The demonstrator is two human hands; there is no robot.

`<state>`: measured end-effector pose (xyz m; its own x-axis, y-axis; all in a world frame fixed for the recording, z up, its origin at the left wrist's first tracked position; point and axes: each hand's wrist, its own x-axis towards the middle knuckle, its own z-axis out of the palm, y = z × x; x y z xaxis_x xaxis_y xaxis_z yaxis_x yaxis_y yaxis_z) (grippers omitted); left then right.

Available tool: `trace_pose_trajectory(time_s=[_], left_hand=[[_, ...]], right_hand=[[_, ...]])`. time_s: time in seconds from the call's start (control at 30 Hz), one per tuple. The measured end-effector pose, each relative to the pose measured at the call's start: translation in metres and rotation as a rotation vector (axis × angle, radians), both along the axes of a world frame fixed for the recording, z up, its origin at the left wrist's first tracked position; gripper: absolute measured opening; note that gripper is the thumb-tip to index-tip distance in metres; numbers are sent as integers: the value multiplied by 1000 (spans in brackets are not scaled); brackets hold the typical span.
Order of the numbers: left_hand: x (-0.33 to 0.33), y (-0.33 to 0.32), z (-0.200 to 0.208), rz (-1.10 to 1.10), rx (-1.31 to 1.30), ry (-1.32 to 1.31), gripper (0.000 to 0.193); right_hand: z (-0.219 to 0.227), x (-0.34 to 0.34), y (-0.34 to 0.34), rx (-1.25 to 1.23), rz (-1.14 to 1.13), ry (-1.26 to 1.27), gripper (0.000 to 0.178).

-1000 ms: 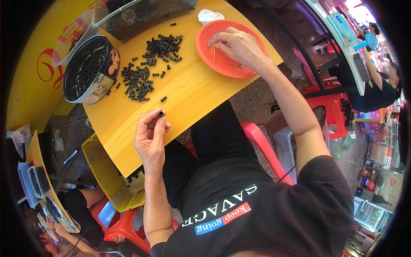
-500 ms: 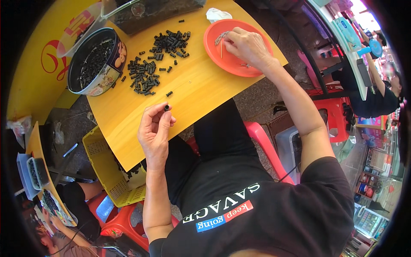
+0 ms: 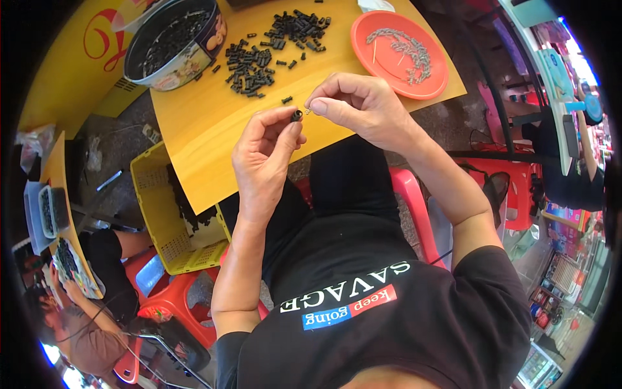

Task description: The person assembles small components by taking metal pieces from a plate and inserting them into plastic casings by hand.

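My left hand (image 3: 262,148) pinches a short black plastic tube (image 3: 297,115) between thumb and fingertips, its open end showing. Close beside that end, my right hand (image 3: 369,111) has thumb and forefinger pressed together on a tiny silvery metal piece (image 3: 308,111); its exact kind is too small to tell. A single black part (image 3: 287,100) lies on the table just beyond the left fingertips. Farther right, a red plate (image 3: 366,32) holds a curved heap of small silvery metal pieces (image 3: 422,63) and thin sticks (image 3: 374,52).
Two loose heaps of black parts (image 3: 251,70) lie on the yellow table (image 3: 188,152). A round tub (image 3: 191,70) of black pieces stands at its far left. Below the left edge is a yellow crate (image 3: 152,211). Another person (image 3: 97,330) sits at lower left.
My right hand has come from the red plate to the black tube, bringing a tiny metal piece. The left hand still holds the tube. The view has shifted, so the table sits higher.
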<state>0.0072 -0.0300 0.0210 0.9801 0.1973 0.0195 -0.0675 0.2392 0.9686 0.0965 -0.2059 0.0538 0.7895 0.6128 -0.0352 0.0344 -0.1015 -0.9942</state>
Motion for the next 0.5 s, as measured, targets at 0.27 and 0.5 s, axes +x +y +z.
trace_pose_trajectory(time_s=[0.27,0.5], left_hand=[[-3,3,-5,-13,32,-43,19],[-3,5,-8,-26,33,-48,17]], right_hand=[[-9,-5,10,-47,-8,-1,18],[-6,-4,14,56,-33,199,20]])
